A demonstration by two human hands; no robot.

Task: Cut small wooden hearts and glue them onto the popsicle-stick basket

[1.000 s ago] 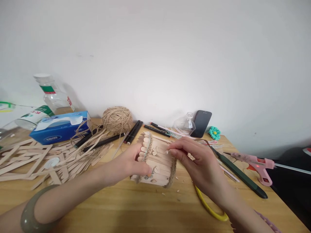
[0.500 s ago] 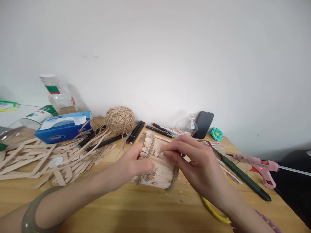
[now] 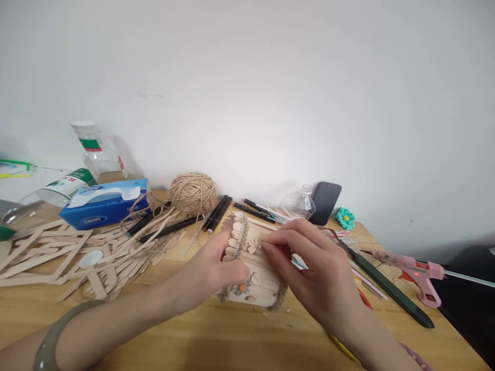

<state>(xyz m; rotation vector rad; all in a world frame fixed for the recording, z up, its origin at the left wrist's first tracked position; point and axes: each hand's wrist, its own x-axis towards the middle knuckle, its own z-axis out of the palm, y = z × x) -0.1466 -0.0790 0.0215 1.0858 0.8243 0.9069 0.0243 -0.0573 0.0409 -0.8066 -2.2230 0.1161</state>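
My left hand (image 3: 222,268) is closed round the side of a small craft-stick model (image 3: 263,282), its thumb on the front face. Scalloped stick ends and a beaded trim (image 3: 240,234) run along the edge by that hand, and twine (image 3: 279,299) edges the lower right corner. A flower of pale wooden petals (image 3: 253,245) lies on the face. At its right side my right hand (image 3: 309,257) pinches a small wooden petal, mostly hidden by the fingertips. Lower down on the face is an orange-centred flower decoration (image 3: 242,287).
Loose craft sticks (image 3: 38,252) spread at left, below a blue tissue box (image 3: 108,206) and a glass bottle (image 3: 102,159). Behind the model are a twine ball (image 3: 193,193) and markers (image 3: 218,214). At right lie a phone (image 3: 325,202), a dark green tool (image 3: 390,288) and a pink glue gun (image 3: 419,270).
The whole view has shifted slightly, so things sit a little lower and further right. Both hands keep their holds, the right fingertips staying at the petal flower.
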